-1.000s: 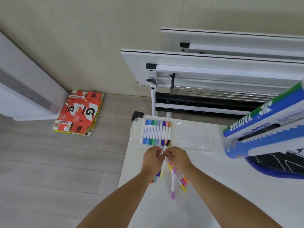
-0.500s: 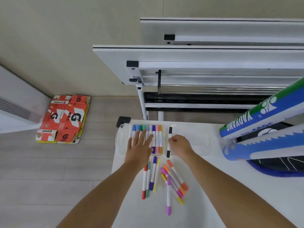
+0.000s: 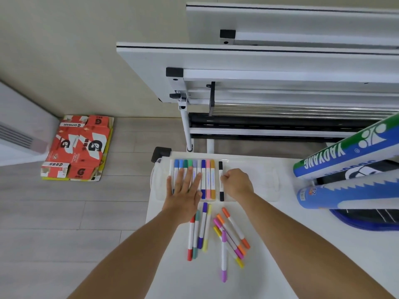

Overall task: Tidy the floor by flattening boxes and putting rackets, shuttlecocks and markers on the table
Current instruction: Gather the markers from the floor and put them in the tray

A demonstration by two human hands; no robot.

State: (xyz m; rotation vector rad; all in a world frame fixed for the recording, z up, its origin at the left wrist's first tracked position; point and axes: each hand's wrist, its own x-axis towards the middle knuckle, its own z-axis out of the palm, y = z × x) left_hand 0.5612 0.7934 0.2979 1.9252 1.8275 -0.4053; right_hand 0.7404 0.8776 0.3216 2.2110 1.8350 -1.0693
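You are packing markers into the clear case (image 3: 265, 182) at the centre of the frame. Your left hand (image 3: 183, 190) lies flat, fingers spread, on the row of markers (image 3: 207, 180). Your right hand (image 3: 236, 183) pinches the black marker (image 3: 221, 182) just beside that row. Next, seat it snugly, then take one of the loose markers (image 3: 216, 231) lower down on the table (image 3: 302, 255).

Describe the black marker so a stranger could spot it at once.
On the white table lies a clear case with a row of markers. The black marker lies at the row's right end, held by the right hand. It alone has black caps.
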